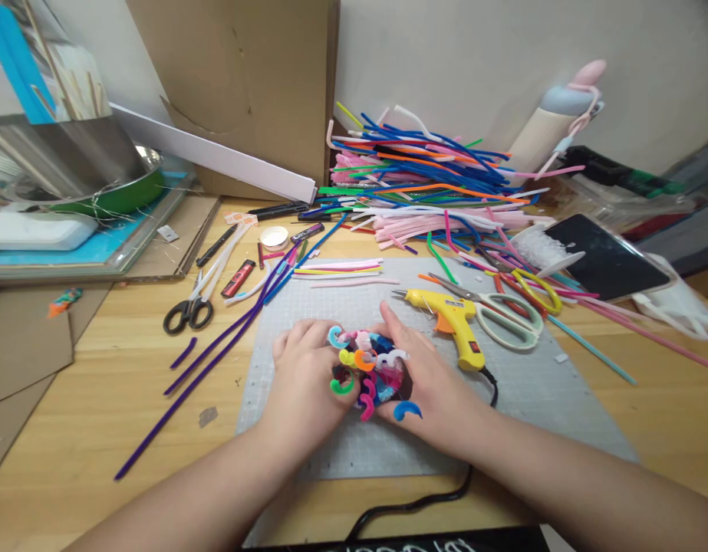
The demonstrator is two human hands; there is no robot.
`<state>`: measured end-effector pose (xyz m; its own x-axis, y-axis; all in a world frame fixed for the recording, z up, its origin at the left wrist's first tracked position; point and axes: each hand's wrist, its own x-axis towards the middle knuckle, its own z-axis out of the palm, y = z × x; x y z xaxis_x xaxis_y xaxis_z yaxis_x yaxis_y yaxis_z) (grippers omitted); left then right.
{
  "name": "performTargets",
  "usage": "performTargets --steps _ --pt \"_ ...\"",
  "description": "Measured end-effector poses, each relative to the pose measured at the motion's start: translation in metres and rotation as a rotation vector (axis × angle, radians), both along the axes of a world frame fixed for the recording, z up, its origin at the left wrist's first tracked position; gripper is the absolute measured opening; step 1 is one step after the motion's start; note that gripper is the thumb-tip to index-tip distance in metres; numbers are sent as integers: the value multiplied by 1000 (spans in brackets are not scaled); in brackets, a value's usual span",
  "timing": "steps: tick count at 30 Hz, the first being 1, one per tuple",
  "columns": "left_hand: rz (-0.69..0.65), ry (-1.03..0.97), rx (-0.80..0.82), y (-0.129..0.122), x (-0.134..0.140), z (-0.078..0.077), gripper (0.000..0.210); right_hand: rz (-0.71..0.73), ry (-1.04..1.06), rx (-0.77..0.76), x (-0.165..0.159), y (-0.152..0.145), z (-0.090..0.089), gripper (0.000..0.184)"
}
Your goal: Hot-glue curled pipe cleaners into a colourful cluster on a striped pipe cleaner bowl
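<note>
Between my two hands is a small bundle of curled pipe cleaners (368, 360) in blue, green, yellow, orange, pink and white, held over the grey cutting mat (307, 452). My left hand (304, 376) wraps its fingers round the bundle's left side. On the other side, my right hand (431, 383) grips it, thumb and fingers about the edge. The palms hide the bundle's underside. Just right of my right hand lies a yellow hot glue gun (454, 318), and beside it are scissors with pale green handles (508, 322).
A heap of loose pipe cleaners (423, 172) fills the back. Purple pipe cleaners (198, 383), black-handled scissors (189, 313) and a red lighter (238, 277) lie left. At right are a phone (610, 253) and a bottle (543, 123). The black cord (411, 506) crosses the front.
</note>
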<state>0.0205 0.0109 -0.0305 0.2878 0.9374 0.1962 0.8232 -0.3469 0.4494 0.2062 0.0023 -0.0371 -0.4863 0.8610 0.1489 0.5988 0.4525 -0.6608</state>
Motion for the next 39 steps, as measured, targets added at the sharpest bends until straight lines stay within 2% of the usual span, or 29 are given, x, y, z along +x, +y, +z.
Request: performTargets --steps 16,22,27,31,34,39 --pt "-7 7 -4 -1 -1 -2 17 4 6 8 0 1 -1 110" --pt "-18 1 -63 -2 -6 7 15 -8 14 11 1 -1 -1 112" --pt "-33 -148 -166 0 -20 17 22 -10 23 22 2 1 -3 113" --pt "19 -238 -231 2 -30 26 27 -84 35 -49 3 3 -7 111" --pt "22 -194 -263 4 -31 30 23 -164 57 -119 4 3 -8 114" --pt "-29 -144 -284 9 -29 31 9 -211 158 -148 6 2 -4 118"
